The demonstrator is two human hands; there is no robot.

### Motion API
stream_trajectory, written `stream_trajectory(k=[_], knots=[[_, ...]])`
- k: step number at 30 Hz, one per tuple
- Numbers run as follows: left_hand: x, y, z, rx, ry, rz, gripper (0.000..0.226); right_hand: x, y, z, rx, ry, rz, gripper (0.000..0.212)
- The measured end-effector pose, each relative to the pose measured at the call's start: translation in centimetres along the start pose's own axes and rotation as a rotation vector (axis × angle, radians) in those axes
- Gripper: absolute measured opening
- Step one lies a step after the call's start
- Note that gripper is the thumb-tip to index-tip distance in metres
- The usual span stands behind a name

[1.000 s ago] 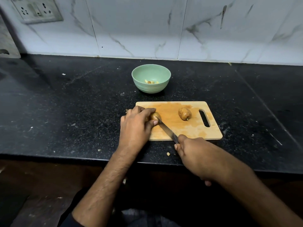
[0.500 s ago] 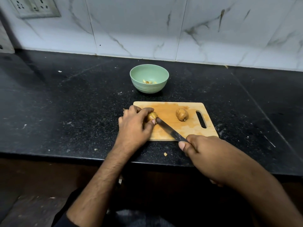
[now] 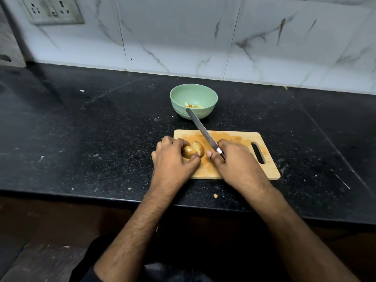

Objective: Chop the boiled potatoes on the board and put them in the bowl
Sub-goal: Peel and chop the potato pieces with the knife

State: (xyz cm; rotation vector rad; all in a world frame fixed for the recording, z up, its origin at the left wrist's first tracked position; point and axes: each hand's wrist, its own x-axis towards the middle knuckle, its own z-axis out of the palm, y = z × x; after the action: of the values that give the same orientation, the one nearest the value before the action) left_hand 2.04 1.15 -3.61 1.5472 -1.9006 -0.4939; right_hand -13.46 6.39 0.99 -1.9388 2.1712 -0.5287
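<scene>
The fingers and thumb of the left hand [image 3: 173, 159] curl round a brown-skinned potato [image 3: 188, 152] at the left end of the board, the thumb tip pressed against its near side. Just beside it on the right lies a cut potato piece [image 3: 198, 148], touching the first, its pale cut face turned up. The fingers of the right hand [image 3: 236, 161] are wrapped tight round the handle of a knife [image 3: 200, 129]; the thumb tip points left toward the cut piece and lies close to it. The blade rises off the board, slanting away and to the left, so that its tip shows in front of the bowl's near wall; whether it touches the bowl cannot be told.

Both hands rest over the wooden cutting board [image 3: 264, 171], which is stained orange-yellow across its middle and has a slot handle at its right end. Beyond the board stands a pale green bowl [image 3: 179, 100] with a few chopped potato bits [image 3: 193, 106] at its bottom. All sit on a black speckled counter [image 3: 91, 139] strewn with small crumbs, backed by a white marble-patterned wall [image 3: 183, 37] with a switch plate [image 3: 53, 10] at upper left
</scene>
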Motion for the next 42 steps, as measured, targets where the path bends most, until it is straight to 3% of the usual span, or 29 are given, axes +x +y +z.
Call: stream_trajectory(k=[4,10,15,27,34,38,42], knots=[[0.1,-0.1,0.1,-0.010,-0.010,0.033,0.037,1.8,-0.2,0.9,0.115,0.025,-0.137,0.016],[0.2,-0.2,-0.1,-0.144,0.048,-0.002,0.048,3.6,-0.4,0.5,0.215,-0.094,-0.109,0.014],[0.2,0.0,-0.1,-0.120,0.063,-0.018,0.047,3.5,-1.1,1.0,0.189,-0.006,-0.008,0.017],[0.4,0.0,0.0,-0.063,0.014,0.043,0.050,2.4,0.0,0.6,-0.052,0.145,-0.004,0.016],[0.3,0.2,0.2,0.004,0.013,0.063,0.043,1.9,-0.1,0.4,0.043,0.176,-0.075,0.012],[0.3,0.3,0.5,0.065,0.009,0.096,0.040,0.2,0.2,0.0,0.236,-0.040,0.008,0.026],[0.5,0.4,0.5,0.077,0.052,0.070,0.041,-1.1,0.5,-0.9,0.118,-0.232,0.067,0.024]])
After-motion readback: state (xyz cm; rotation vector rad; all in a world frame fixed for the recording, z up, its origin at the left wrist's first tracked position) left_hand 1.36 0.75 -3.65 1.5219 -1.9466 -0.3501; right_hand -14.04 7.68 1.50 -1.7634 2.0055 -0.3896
